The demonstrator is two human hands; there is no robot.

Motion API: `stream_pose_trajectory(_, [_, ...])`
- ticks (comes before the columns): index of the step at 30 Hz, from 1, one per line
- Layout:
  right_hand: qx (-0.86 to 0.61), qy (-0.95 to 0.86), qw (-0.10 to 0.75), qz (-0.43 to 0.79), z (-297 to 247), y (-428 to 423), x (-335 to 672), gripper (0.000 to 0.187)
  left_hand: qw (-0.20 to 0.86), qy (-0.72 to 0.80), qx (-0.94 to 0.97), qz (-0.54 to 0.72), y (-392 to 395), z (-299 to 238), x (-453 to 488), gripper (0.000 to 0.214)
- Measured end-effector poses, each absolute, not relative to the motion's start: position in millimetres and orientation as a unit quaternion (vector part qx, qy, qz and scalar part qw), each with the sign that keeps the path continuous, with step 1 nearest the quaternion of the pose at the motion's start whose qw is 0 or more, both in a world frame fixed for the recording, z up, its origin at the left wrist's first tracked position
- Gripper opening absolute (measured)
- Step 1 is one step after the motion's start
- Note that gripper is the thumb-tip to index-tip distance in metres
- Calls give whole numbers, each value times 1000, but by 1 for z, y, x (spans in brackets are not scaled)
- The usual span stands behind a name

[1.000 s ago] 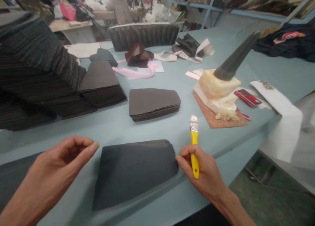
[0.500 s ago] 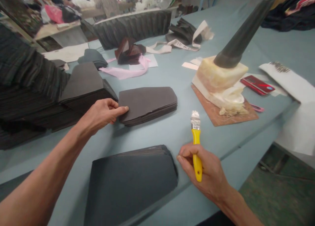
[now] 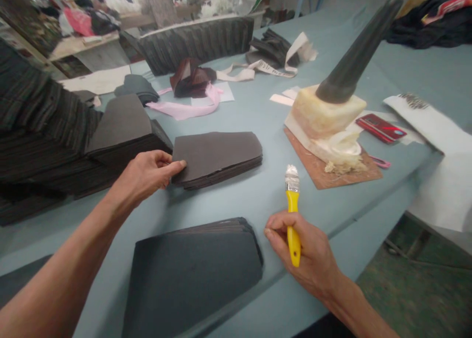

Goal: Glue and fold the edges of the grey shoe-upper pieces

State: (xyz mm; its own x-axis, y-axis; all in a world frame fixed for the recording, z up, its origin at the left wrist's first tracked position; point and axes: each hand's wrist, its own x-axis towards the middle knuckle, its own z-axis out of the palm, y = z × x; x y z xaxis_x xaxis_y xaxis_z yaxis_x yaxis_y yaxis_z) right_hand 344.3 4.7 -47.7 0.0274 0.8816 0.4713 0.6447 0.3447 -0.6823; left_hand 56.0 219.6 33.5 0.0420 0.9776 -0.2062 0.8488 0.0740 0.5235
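My left hand (image 3: 147, 173) reaches across the blue-grey table (image 3: 236, 200) and pinches the left corner of a small stack of dark brown cut pieces (image 3: 217, 156). My right hand (image 3: 306, 254) is closed round the yellow handle of a small brush (image 3: 292, 205), bristles pointing away, held just above the table's front edge. Between my arms, close to me, lies a larger stack of dark grey pieces (image 3: 195, 274), touched by neither hand.
A yellowish block with a dark cone-shaped handle (image 3: 332, 107) stands on a brown board (image 3: 332, 168) at the right. A red flat object (image 3: 381, 128) lies beyond it. Tall piles of dark pieces (image 3: 44, 131) fill the left. Pink and white strips (image 3: 191, 107) lie farther back.
My left hand went from hovering by the near grey stack to the brown stack in the middle and took hold of its corner. The right hand kept the brush nearly still.
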Motion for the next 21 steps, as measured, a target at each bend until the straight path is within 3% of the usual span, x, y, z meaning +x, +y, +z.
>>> stream_pose_trajectory(8, [-563,-649,487,158,-31,9,350,7,213,684,680,159,208,39,57,70])
stream_pose_trajectory(16, [-505,-539,622,259,2,35,361,42,255,659,679,196,207,32,55,60])
stream_pose_trajectory(21, [-512,-517,634,264,11,57,353,39,271,661,669,205,208,26,55,52])
